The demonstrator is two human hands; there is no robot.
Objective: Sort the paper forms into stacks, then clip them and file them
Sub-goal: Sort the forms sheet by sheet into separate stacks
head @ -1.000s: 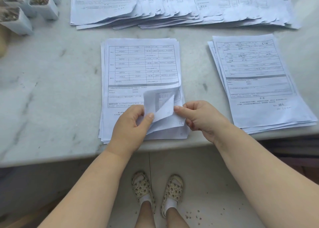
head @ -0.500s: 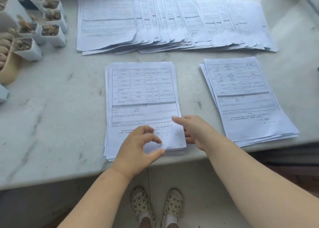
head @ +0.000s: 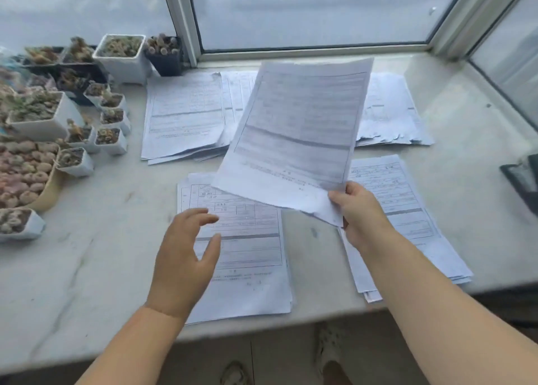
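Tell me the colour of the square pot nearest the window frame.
Black: the small square plastic pot beside the frame is dark, seen in the head view.

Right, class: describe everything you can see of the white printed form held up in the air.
The white printed paper form is a thin sheet bearing a ruled table and a dark band; its text is blurred. It is lifted off the marble ledge, tilted, over the stacks. The right hand pinches its creased near right corner; nothing else touches it. The left hand hovers open beneath, apart from it.
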